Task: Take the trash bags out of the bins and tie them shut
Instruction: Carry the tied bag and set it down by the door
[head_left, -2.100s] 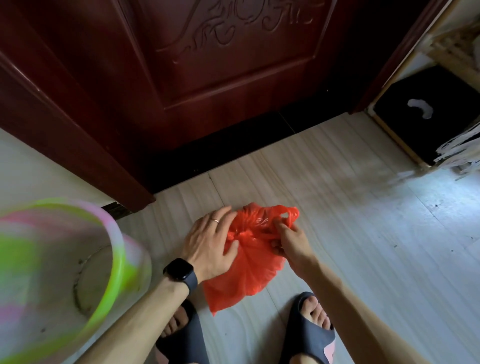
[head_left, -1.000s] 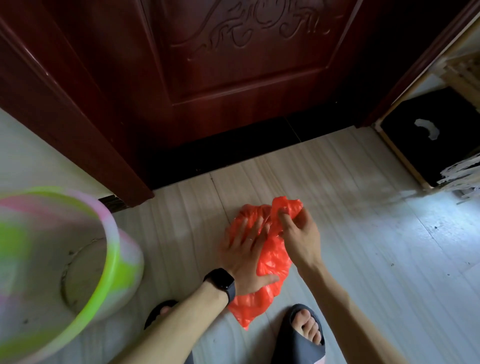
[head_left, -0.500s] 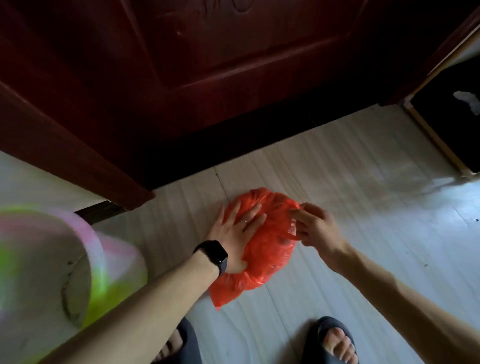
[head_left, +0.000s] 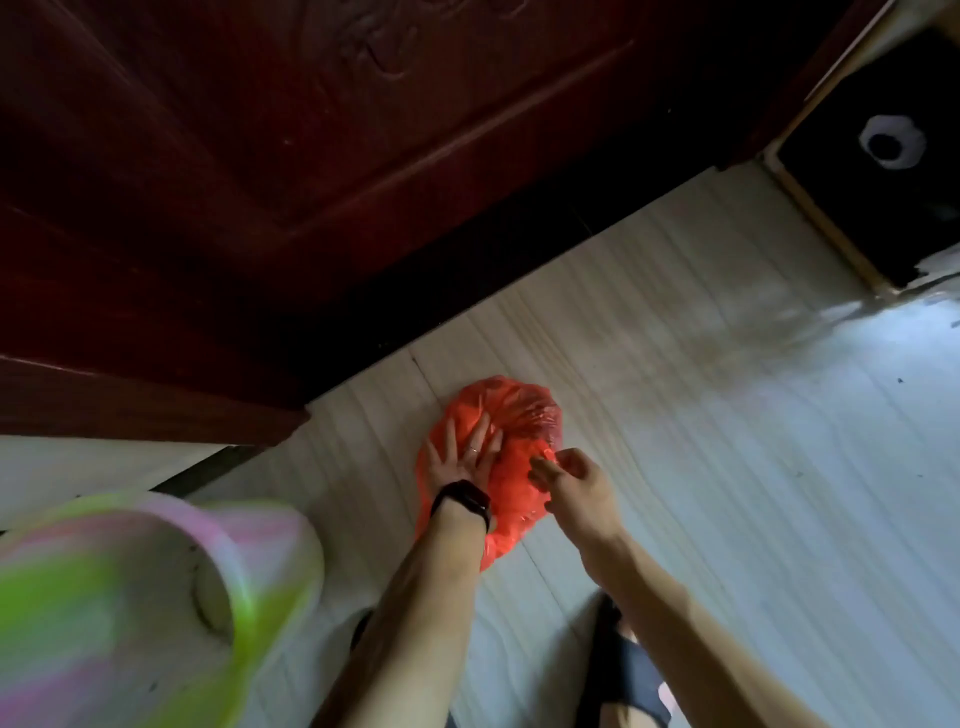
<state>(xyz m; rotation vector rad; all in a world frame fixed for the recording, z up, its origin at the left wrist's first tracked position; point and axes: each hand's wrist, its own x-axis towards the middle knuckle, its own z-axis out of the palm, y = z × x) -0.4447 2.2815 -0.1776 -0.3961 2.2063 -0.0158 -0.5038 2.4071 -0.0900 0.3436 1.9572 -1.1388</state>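
Right, the dark red carved door (head_left: 322, 156) fills the top of our view, and its black sill (head_left: 467, 270) cuts a diagonal edge across the pale wood-grain floor (head_left: 753, 467). Plenty of bare floor lies open to the right, running all the way to the black box (head_left: 883, 197) in the corner. On the left the pink-and-green plastic bin (head_left: 156, 597) crowds in, blurred, standing on the floor apart from the bag with a strip of boards between them.

And there's the red trash bag (head_left: 519, 415), out of the bin and lying on the floor just short of the sill. Our left hand (head_left: 462, 462) lies flat on its left half, fingers straight and spread, pressing down. Our right hand (head_left: 576, 483) is at the bag's right edge, fingers curled, thumb and fingertips nipping the plastic. A black smartwatch (head_left: 462, 501) sits on the left wrist and a thin ring (head_left: 472, 448) on one finger. Below, a dark slipper (head_left: 634, 670) peeks in beside the right forearm.

Against two seconds ago, the loop that stood up in the right hand is gone and the bag is squashed into a low round mound. The left hand has gone from cupping its side to lying flat on top. Since half a second ago the bag has stayed in the same spot.
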